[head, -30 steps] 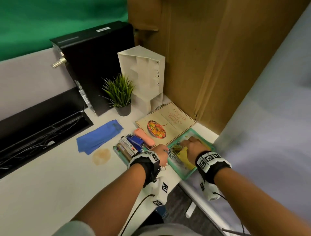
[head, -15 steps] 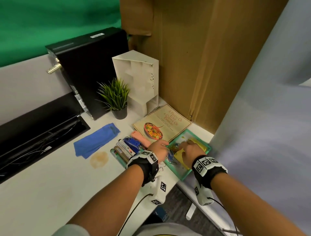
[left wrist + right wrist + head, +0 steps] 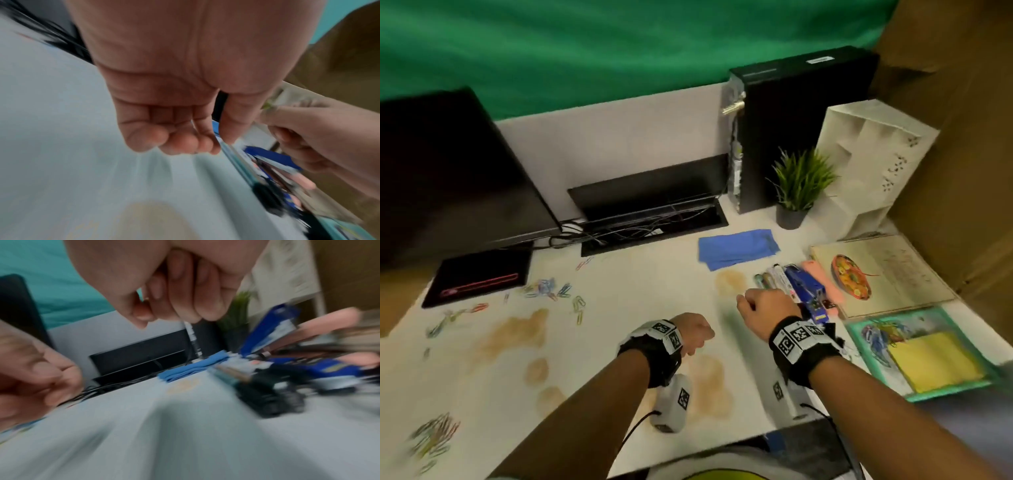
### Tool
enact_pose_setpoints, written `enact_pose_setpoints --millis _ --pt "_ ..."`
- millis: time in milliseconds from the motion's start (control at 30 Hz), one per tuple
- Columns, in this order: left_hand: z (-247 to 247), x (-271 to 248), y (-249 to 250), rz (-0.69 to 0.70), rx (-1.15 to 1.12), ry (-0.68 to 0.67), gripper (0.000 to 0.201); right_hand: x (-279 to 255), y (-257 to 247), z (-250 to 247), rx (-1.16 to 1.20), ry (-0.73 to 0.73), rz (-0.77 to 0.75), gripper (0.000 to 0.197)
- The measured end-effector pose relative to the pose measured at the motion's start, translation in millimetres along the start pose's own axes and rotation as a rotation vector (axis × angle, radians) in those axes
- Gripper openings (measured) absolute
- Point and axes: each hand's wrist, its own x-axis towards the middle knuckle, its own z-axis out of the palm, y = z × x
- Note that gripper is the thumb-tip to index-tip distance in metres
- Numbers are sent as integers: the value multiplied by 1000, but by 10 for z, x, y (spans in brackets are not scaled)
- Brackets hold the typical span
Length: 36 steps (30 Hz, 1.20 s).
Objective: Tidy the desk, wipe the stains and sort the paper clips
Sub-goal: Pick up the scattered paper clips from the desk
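Note:
My left hand (image 3: 697, 334) hovers over the middle of the white desk, its fingers loosely curled with nothing in them (image 3: 185, 142). Just to its right is my right hand (image 3: 760, 303), curled into a fist (image 3: 174, 305), and no object shows in it. Coloured paper clips (image 3: 548, 289) lie scattered at the far left, with a pile (image 3: 431, 442) at the near left edge. More clips (image 3: 880, 339) and yellow sticky notes (image 3: 935, 361) lie in the teal tray (image 3: 948, 391) at the right. Brown stains (image 3: 517, 334) (image 3: 710, 383) (image 3: 729, 281) mark the desk. A folded blue cloth (image 3: 738, 248) lies behind my hands.
Pens and a blue stapler (image 3: 801, 287) sit beside a cookbook (image 3: 887, 270) at the right. Behind stand a potted plant (image 3: 798, 185), a white organiser (image 3: 873, 164), a black box (image 3: 791, 130), a cable tray (image 3: 654, 219) and a monitor (image 3: 448, 178). A black pad (image 3: 479, 277) lies left.
Both hands have left the teal tray and moved left to the desk's middle. My head has turned left, bringing the scattered clips and large stains into view.

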Motion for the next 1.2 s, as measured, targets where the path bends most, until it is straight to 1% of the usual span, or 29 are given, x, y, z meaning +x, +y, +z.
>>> enact_pose_setpoints --millis 67,167,233,300,367,433,533,600,633,700,767,800,900,967,1067,1133,1200 --pt "-207 -194 -402 -62 -4 51 16 53 -357 192 -3 -96 -71 34" --pt "-425 -455 -1043 -150 -83 131 18 75 -866 491 -51 -243 -168 36" --pt "-505 -608 -1450 -213 -162 176 17 63 -1180 676 -87 -331 -239 31" --pt "-546 -746 -1819 -269 -233 211 23 15 -1452 851 -105 -407 -302 23" --pt "-575 -869 -2130 -300 -249 233 30 -53 -1672 1024 -106 -481 -358 20" --pt "-621 -985 -2426 -318 -219 275 31 -124 -1869 1195 -111 -558 -408 19" --pt "-718 -1146 -2920 -346 -194 366 29 -195 -2171 1408 -146 -644 -460 19" --pt "-787 -1257 -3254 -398 -180 429 25 -223 -2395 1533 -191 -702 -481 21" --pt "-815 -1313 -3404 -432 -172 456 22 -235 -2512 1594 -231 -736 -486 24" --pt "-852 -1431 -3667 -475 -121 499 13 -256 -2767 1714 -350 -789 -497 35" --pt "-879 -1544 -3886 -486 -56 528 3 -277 -3038 1841 -449 -810 -515 46" --pt "-881 -1587 -3987 -482 -39 537 7 -287 -3181 1905 -474 -807 -536 46" --pt "-849 -1657 -4215 -428 -6 521 34 -340 -3591 2076 -467 -742 -637 37" --pt "-811 -1667 -4288 -382 14 506 41 -394 -3830 2191 -422 -716 -714 43" --pt "-756 -1652 -4355 -330 26 515 39 -470 -4116 2337 -481 -681 -857 56" --pt "-738 -1645 -4369 -307 38 533 35 -502 -4249 2429 -558 -644 -923 53" --pt "-730 -1638 -4373 -304 37 546 31 -511 -4312 2505 -595 -617 -894 48"
